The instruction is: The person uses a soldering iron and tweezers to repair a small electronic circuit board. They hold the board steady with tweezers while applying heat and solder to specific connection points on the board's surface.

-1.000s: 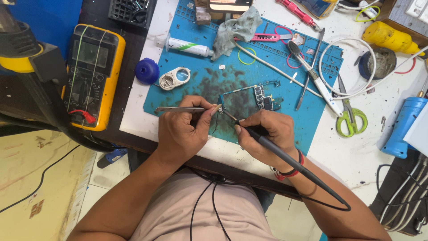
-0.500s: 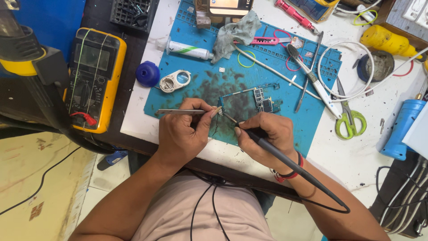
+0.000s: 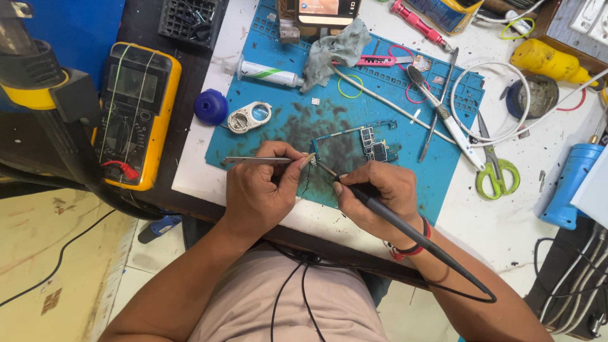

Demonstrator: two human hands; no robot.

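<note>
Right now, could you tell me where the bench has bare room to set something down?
Bare white bench top lies between the green-handled scissors and the blue cylinder. A thin strip sits left of the blue mat, below the blue cap. The mat's top is crowded.

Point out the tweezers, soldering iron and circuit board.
tweezers [image 3: 256, 160], head view, middle of the metal arms.
soldering iron [image 3: 405, 225], head view, black handle behind the right hand.
circuit board [image 3: 370, 147], head view, its right part with the chips.
</note>
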